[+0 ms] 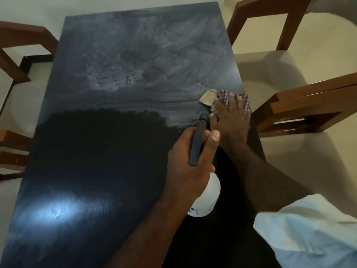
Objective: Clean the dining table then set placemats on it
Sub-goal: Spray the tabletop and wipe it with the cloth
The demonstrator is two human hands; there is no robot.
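The dark dining table (108,155) fills the view, and its far half is covered in streaky wet smears. At the table's right edge lies a checked cloth (225,94) with a beige corner. My right hand (232,121) presses flat on it, fingers pointing away from me. My left hand (185,169) is just in front of it, wrapped around a spray bottle (207,198) with a white body and a black trigger head. The nozzle points toward the cloth. No placemats are in view.
Wooden chairs with pale seats stand around the table: one (309,107) close by on the right, another (270,10) at the far right, and two on the left (21,37) (11,149). A lamp glare shows on the near left tabletop.
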